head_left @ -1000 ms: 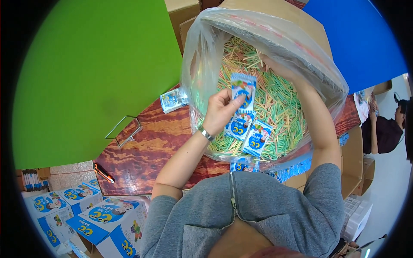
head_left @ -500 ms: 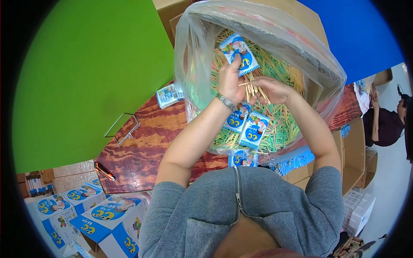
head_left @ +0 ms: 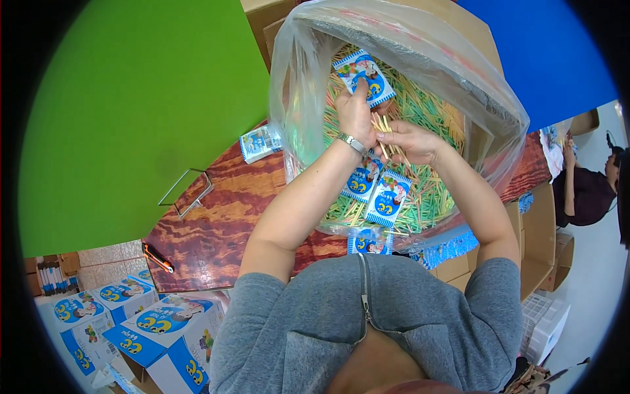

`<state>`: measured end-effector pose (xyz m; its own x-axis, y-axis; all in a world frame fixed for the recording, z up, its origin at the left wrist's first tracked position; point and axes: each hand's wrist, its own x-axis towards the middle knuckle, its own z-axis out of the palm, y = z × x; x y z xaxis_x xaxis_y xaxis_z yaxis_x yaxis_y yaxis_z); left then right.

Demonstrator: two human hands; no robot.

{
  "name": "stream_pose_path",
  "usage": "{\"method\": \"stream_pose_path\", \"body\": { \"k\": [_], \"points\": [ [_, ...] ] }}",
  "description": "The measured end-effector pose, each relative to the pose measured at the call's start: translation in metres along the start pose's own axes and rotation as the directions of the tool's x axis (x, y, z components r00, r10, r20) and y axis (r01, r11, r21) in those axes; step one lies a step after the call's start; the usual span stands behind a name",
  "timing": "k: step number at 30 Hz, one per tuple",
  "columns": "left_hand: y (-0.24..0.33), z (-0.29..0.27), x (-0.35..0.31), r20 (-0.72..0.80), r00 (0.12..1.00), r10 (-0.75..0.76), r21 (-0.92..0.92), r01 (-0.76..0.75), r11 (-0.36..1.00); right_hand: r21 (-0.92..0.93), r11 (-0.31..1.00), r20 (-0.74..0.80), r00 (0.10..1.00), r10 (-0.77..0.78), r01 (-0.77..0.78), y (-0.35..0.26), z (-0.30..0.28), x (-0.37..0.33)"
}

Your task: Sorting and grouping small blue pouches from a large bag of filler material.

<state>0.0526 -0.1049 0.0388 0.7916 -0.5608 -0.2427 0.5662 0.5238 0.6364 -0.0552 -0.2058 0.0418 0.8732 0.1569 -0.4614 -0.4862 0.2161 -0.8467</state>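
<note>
My left hand (head_left: 355,119) is closed on a small blue-and-white packet (head_left: 364,65), its thumb lying across the printed front. Just to the right, my right hand (head_left: 418,142) pinches a small bunch of thin pale sticks (head_left: 383,126) close beside the left palm. Both hands are over a large clear plastic bag (head_left: 295,72), which is full of loose sticks in green, yellow and pink (head_left: 426,190). Two more packets, one at the left (head_left: 360,181) and one at the right (head_left: 388,198), lie on the sticks below my hands.
A red-brown wood-patterned table (head_left: 230,223) runs beneath the bag. On it are another packet (head_left: 260,143), a bent wire stand (head_left: 195,194) and an orange-black cutter knife (head_left: 159,258). Printed cartons (head_left: 161,322) stand lower left. A person (head_left: 587,187) is at the far right.
The sticks in my right hand have shifted upward and now lie closer to the left wrist. The held packet has tilted slightly. The packets on the pile stay in place.
</note>
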Motion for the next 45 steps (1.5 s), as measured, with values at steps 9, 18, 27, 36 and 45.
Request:
{"method": "stream_pose_path", "body": {
  "k": [9, 18, 27, 36, 45],
  "points": [
    [0.017, -0.009, -0.021, 0.22, 0.965, 0.145, 0.195, -0.189, 0.962, 0.283, 0.956, -0.037, 0.997, -0.068, 0.076, 0.002, 0.0, -0.012],
    [-0.01, -0.04, -0.094, 0.276, 0.925, -0.261, -0.278, 0.337, 0.9, -0.255, 0.841, -0.596, 0.608, -0.525, 0.477, -0.001, 0.033, 0.006],
    [-0.007, -0.036, -0.092, 0.264, 0.947, -0.186, -0.357, 0.275, 0.893, -0.384, 0.717, -0.513, 0.512, -0.689, 0.582, 0.007, 0.043, 0.011],
    [0.016, -0.042, -0.09, 0.411, 0.9, -0.145, -0.065, 0.188, 0.98, -0.544, 0.628, -0.38, 0.503, -0.776, 0.557, 0.01, 0.035, 0.002],
    [0.025, -0.088, -0.075, 0.369, 0.899, 0.235, 0.556, -0.416, 0.719, -0.799, 0.585, -0.12, 0.918, -0.379, 0.137, -0.079, 0.047, -0.078]
  ]
}}
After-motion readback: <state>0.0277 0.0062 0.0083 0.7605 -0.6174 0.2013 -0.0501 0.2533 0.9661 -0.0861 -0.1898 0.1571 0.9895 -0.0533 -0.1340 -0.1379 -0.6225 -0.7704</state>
